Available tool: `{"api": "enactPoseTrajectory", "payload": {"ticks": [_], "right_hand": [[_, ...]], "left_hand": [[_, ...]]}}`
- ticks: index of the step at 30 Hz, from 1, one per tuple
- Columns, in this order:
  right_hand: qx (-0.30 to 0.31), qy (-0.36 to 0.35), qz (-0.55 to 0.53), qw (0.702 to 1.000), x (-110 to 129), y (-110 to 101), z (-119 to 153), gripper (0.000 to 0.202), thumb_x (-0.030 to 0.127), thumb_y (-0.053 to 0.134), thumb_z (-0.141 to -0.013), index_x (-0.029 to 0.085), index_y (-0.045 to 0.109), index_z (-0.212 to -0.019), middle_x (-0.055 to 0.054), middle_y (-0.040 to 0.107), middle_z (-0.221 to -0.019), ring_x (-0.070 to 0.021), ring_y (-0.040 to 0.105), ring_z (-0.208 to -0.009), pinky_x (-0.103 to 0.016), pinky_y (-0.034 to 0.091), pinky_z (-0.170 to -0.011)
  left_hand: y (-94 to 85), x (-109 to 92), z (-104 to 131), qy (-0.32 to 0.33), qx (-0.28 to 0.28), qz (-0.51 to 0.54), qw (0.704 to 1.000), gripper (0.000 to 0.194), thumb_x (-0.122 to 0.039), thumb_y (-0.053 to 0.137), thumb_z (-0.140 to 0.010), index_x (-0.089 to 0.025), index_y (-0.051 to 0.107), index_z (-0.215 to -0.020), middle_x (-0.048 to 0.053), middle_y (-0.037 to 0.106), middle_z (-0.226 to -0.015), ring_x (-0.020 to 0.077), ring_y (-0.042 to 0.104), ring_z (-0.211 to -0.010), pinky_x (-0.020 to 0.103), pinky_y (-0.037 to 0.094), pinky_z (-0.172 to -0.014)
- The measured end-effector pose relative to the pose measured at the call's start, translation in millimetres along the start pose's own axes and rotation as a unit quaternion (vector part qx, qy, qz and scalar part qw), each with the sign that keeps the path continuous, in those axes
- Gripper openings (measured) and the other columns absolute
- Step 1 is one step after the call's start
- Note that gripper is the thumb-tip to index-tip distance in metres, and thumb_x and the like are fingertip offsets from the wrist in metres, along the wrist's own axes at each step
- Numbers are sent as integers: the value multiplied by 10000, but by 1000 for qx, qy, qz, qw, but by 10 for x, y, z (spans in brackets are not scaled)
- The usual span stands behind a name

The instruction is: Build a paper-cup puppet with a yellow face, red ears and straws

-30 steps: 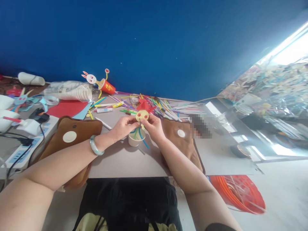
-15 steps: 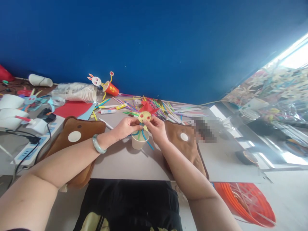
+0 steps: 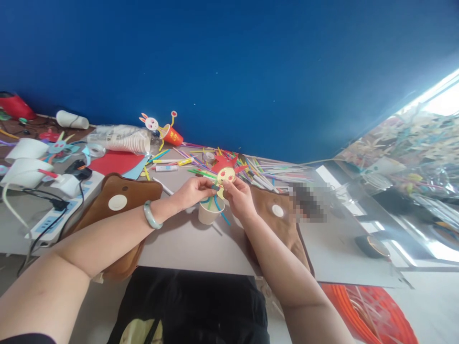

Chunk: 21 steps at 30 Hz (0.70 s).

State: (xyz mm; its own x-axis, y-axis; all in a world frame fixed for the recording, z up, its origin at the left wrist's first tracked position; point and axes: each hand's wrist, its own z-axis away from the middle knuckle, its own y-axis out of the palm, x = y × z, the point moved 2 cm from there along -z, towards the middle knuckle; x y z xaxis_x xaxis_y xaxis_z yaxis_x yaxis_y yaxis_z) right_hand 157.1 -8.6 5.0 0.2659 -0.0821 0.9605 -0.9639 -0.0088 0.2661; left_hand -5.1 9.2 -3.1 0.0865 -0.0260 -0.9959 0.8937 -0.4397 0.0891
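A pale paper cup [image 3: 207, 217] stands upright on the table in front of me, with blue and green straws [image 3: 225, 218] in it, some bent over its rim. Above the cup, my right hand [image 3: 241, 198] pinches a yellow paper face [image 3: 226, 174] with red eyes and red pointed paper on top. My left hand [image 3: 195, 192] is closed at the upper end of the straws, just left of the face. Its fingertips partly hide what they grip. A small yellow paper piece [image 3: 220, 193] shows between the two hands.
Two brown pads [image 3: 116, 220] lie left and right of the cup. Loose straws and markers [image 3: 167, 168] spread along the wall. A red cup with a rabbit face [image 3: 151, 123], stacked cups [image 3: 131, 142], a power strip [image 3: 77, 205] and an orange bin [image 3: 353, 310] are around.
My right hand has shifted the paper face slightly right and tilted it away from the straws. My left hand stays by the straws. The view has turned a little.
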Motion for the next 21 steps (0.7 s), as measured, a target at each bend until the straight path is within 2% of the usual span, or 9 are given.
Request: {"api": "enactPoseTrajectory", "payload": {"ticks": [3, 6, 12, 16, 18, 21], "right_hand": [[15, 2, 20, 1000, -16, 7, 6, 370, 466, 838, -659, 186, 608, -736, 75, 407, -554, -37, 245, -463, -231, 170, -462], [18, 5, 45, 999, -37, 14, 22, 359, 459, 836, -665, 187, 617, -747, 75, 417, -543, -39, 261, -457, -228, 169, -454], [-7, -13, 44, 999, -27, -29, -11, 366, 438, 830, -672, 192, 561, -696, 62, 463, -585, -45, 312, -470, -226, 220, -453], [-59, -46, 71, 995, 6, -132, -104, 390, 451, 810, -677, 209, 504, -676, 92, 354, -528, -53, 272, -451, -231, 224, -442], [-103, -51, 84, 990, 0, -201, -143, 394, 458, 795, -688, 210, 489, -680, 95, 354, -525, -50, 262, -448, -229, 208, -438], [-131, -20, 139, 981, -39, -261, -185, 386, 467, 788, -683, 201, 510, -687, 81, 416, -537, -54, 306, -453, -231, 223, -433]], "left_hand": [[9, 3, 3, 4, 13, 3, 1000, 349, -355, 832, -664, -134, 682, -887, 17, 698, -745, 143, 645, -702, 271, 493, -687], [21, -10, 10, 5, 24, 10, 1000, 319, -362, 821, -678, -127, 677, -838, 16, 690, -731, 130, 631, -676, 255, 475, -655], [-2, -24, -31, 10, 1, 24, 1000, 355, -393, 852, -620, -112, 669, -736, 17, 652, -675, 123, 580, -640, 251, 419, -611], [-39, -12, -47, -5, 1, 43, 999, 378, -411, 870, -596, -109, 668, -699, 19, 643, -658, 116, 552, -627, 255, 404, -612], [-40, -18, -31, -6, 37, 52, 998, 365, -408, 865, -612, -109, 681, -711, 12, 640, -654, 102, 532, -608, 247, 390, -598], [-16, -15, 3, -20, 145, 75, 986, 352, -413, 851, -647, -109, 702, -743, 15, 644, -675, 95, 534, -608, 239, 388, -593]]}}
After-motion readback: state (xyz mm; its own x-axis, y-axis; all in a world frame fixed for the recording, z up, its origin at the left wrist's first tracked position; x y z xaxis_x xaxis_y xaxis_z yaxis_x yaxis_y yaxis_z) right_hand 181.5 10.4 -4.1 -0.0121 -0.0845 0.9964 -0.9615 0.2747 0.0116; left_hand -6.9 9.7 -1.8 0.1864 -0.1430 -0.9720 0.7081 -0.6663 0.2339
